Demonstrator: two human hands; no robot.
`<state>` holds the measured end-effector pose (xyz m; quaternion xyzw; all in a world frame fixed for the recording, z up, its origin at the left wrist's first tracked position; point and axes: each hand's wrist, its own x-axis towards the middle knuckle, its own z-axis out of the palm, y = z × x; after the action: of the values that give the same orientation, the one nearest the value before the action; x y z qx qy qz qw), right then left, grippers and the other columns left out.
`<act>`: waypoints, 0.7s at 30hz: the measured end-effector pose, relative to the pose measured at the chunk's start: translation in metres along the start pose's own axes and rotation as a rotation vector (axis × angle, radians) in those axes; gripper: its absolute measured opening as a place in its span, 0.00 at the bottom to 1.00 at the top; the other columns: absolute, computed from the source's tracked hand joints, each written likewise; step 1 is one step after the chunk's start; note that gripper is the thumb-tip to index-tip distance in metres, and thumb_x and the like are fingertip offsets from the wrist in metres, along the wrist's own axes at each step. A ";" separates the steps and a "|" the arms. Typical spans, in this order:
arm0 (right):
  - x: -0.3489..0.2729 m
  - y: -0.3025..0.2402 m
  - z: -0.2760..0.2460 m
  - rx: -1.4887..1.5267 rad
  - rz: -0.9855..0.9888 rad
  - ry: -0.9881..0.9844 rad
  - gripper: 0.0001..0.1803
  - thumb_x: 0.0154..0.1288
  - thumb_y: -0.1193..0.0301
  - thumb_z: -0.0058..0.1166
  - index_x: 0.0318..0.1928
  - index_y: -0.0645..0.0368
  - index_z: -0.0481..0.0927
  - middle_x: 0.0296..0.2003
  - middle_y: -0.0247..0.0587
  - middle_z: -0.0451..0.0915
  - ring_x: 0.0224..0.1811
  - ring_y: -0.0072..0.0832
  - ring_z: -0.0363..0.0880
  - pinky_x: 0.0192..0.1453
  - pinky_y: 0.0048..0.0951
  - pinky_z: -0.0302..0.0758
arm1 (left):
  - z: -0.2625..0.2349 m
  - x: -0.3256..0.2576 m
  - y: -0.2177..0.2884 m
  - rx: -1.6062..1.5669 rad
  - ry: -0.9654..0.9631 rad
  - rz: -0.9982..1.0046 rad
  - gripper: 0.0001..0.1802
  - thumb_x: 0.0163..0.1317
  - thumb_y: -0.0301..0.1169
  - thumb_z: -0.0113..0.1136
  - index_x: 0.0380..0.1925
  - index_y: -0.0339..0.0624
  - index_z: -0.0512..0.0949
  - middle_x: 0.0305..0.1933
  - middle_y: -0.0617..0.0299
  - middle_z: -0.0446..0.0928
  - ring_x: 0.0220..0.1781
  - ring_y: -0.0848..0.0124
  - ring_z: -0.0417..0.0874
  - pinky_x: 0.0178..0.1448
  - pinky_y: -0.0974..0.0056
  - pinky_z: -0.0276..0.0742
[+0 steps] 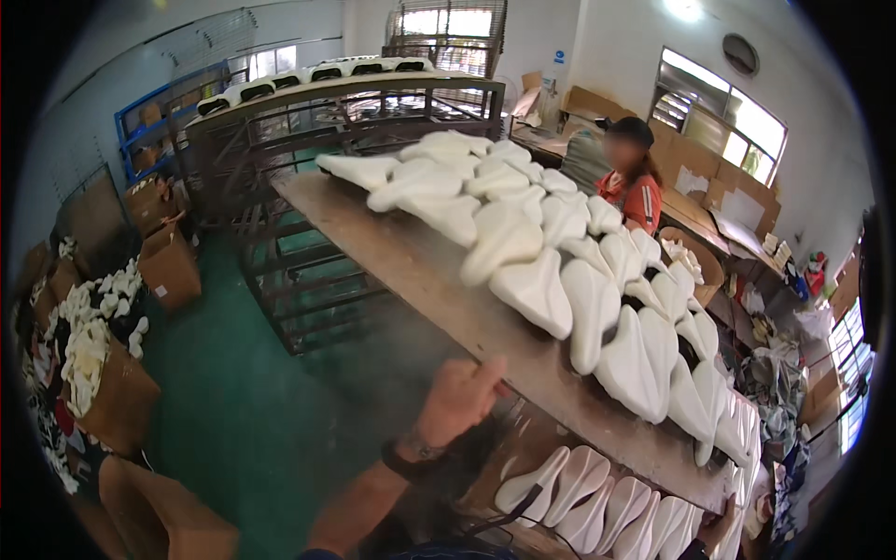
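Note:
A long brown board (411, 280) stretches in front of me, loaded with several white bicycle saddle pieces (532, 289) packed close together. My left hand (462, 397) is closed on the board's near edge, around its middle. At the near right end, partly cut off by the dark surroundings, my right hand (719, 525) grips the same board. Its fingers are only partly visible. Beneath the board, more white saddle pieces (583, 495) stand in a row on a lower surface.
A dark metal rack (299, 271) stands beyond the board, with black-and-white saddles (327, 73) on top. Cardboard boxes (168, 266) and a box of white pieces (112, 392) line the left. A person in a red jacket (642, 201) is behind the board; another person (173, 201) sits far left.

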<state>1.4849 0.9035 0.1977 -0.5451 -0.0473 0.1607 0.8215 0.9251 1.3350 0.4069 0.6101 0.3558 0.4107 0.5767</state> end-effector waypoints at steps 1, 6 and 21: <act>-0.009 0.007 0.001 0.032 -0.131 0.090 0.13 0.73 0.53 0.60 0.38 0.47 0.79 0.21 0.27 0.79 0.11 0.13 0.67 0.12 0.15 0.60 | 0.002 0.005 0.002 0.007 0.010 0.032 0.32 0.75 0.49 0.56 0.19 0.32 0.78 0.10 0.66 0.68 0.13 0.80 0.67 0.21 0.69 0.62; -0.043 0.023 0.039 0.087 -0.059 -0.031 0.13 0.75 0.56 0.57 0.38 0.50 0.78 0.25 0.28 0.80 0.15 0.16 0.71 0.17 0.17 0.63 | -0.006 0.023 -0.005 -0.026 0.097 0.137 0.31 0.74 0.49 0.57 0.20 0.32 0.79 0.10 0.67 0.67 0.11 0.79 0.65 0.17 0.69 0.57; -0.034 0.023 -0.035 -1.111 -0.720 0.338 0.25 0.64 0.68 0.71 0.59 0.64 0.81 0.51 0.51 0.86 0.48 0.35 0.86 0.50 0.32 0.84 | -0.003 0.032 -0.051 -0.034 0.131 0.060 0.30 0.76 0.45 0.57 0.17 0.35 0.76 0.11 0.67 0.68 0.13 0.79 0.66 0.18 0.69 0.58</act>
<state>1.4569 0.8702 0.1664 -0.8538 -0.1724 -0.2582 0.4180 0.9377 1.3689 0.3593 0.5825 0.3671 0.4727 0.5500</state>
